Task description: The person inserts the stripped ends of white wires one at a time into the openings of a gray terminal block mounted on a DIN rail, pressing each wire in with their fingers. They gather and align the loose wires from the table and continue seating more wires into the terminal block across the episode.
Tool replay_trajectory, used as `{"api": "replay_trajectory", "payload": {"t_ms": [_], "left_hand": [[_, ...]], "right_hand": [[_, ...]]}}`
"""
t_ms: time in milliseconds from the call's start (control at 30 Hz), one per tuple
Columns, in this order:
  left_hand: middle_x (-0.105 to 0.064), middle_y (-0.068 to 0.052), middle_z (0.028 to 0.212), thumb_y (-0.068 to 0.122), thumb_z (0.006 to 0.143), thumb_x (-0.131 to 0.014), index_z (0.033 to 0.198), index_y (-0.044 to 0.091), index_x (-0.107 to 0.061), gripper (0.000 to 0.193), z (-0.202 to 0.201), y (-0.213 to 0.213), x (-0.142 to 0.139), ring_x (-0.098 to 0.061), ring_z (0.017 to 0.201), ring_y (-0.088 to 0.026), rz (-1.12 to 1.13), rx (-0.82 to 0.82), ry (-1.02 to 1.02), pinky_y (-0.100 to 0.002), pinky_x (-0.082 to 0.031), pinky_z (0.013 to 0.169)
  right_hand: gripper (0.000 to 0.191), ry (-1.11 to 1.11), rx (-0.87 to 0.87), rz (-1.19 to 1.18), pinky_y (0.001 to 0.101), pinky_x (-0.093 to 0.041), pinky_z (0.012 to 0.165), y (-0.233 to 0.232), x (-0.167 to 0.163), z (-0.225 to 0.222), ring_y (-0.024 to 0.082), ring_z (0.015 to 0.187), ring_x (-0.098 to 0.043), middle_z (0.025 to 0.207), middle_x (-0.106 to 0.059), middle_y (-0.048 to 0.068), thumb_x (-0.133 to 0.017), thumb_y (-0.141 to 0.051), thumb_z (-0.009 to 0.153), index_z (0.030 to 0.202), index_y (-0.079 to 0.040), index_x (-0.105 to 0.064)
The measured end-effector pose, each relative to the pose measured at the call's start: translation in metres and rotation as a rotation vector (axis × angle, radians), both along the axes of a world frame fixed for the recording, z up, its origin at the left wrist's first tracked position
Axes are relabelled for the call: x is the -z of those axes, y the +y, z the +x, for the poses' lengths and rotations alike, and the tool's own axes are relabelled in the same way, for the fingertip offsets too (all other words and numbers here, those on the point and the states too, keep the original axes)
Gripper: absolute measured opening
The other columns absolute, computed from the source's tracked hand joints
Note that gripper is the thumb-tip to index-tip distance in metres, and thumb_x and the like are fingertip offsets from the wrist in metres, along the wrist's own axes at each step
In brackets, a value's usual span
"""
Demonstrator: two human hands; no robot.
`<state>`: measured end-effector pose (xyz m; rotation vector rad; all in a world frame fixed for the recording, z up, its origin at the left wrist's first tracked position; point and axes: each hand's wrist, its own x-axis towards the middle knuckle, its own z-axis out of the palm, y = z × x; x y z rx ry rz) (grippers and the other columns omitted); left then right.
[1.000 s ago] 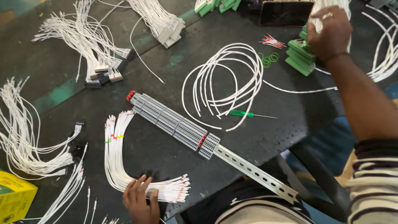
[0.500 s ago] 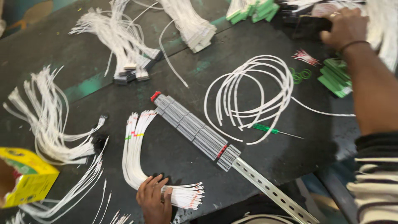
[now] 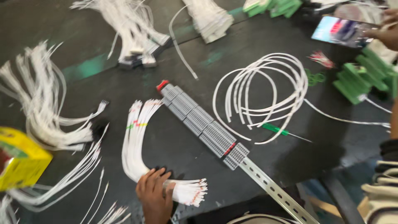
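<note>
The left hand (image 3: 155, 198) lies flat on a curved wire bundle (image 3: 137, 145), fingers spread and pressing it to the table (image 3: 174, 141) near its red-tipped ends (image 3: 192, 193); it pins the bundle and does not close round it. The right hand (image 3: 387, 31) is far off at the upper right edge, at a phone (image 3: 338, 31) with a lit screen; I cannot tell whether it grips the phone or only touches it. The bundle sits just left of a grey terminal strip (image 3: 203, 126) on a metal rail (image 3: 273, 191), apart from it. To handle the bundle well, I judge the palm should keep the tipped ends fanned and level, so that one wire can be drawn out without dragging its neighbours (the tips lie close together). The surface is a dark, worn table with a green stripe (image 3: 89, 66), crowded with more white wire bundles (image 3: 45, 108), a loose coil (image 3: 265, 91), a green screwdriver (image 3: 277, 129), green blocks (image 3: 358, 79) and a yellow box (image 3: 20, 157). Little of the room shows beyond the table edge.
</note>
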<state>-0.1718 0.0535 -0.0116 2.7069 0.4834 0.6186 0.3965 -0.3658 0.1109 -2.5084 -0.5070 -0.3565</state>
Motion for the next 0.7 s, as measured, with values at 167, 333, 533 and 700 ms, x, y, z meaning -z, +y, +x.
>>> {"api": "replay_trajectory", "payload": {"t_ms": [167,333,533,700], "left_hand": [[-0.066,-0.002,0.124,0.028,0.084,-0.068,0.111,0.016,-0.072,0.03,0.0,0.001,0.005,-0.052,0.131,-0.027,0.017,-0.024,0.016,-0.051,-0.028,0.116],[-0.066,-0.002,0.126,0.029,0.087,-0.067,0.112,0.015,-0.071,0.029,-0.004,-0.001,0.005,-0.051,0.132,-0.027,-0.013,-0.034,0.031,-0.053,-0.025,0.117],[-0.066,-0.001,0.126,0.03,0.086,-0.067,0.113,0.016,-0.072,0.03,-0.002,0.0,0.005,-0.052,0.131,-0.026,-0.013,-0.048,0.065,-0.052,-0.025,0.116],[-0.065,-0.001,0.127,0.031,0.087,-0.067,0.112,0.015,-0.071,0.031,-0.002,0.001,0.007,-0.051,0.132,-0.026,-0.01,-0.038,0.048,-0.053,-0.026,0.116]], "right_hand": [[0.052,0.322,-0.095,0.104,0.0415,-0.054,0.066,-0.009,-0.004,-0.006,0.025,0.086,-0.071,0.104,-0.073,0.024,-0.087,-0.015,0.088,0.128,0.009,-0.066],[0.034,0.416,-0.306,0.317,0.032,-0.057,0.1,-0.008,0.014,0.011,0.019,0.103,-0.072,0.116,-0.072,0.02,-0.079,-0.007,0.096,0.12,0.011,-0.062],[0.037,0.459,-0.498,0.361,0.0354,-0.049,0.121,-0.015,0.025,0.027,0.021,0.12,-0.067,0.125,-0.069,0.019,-0.069,-0.002,0.101,0.134,0.011,-0.063],[0.038,0.533,-0.502,0.294,0.0398,-0.049,0.116,-0.006,0.023,0.032,0.026,0.118,-0.065,0.125,-0.068,0.019,-0.065,-0.001,0.1,0.135,0.012,-0.06]]}}
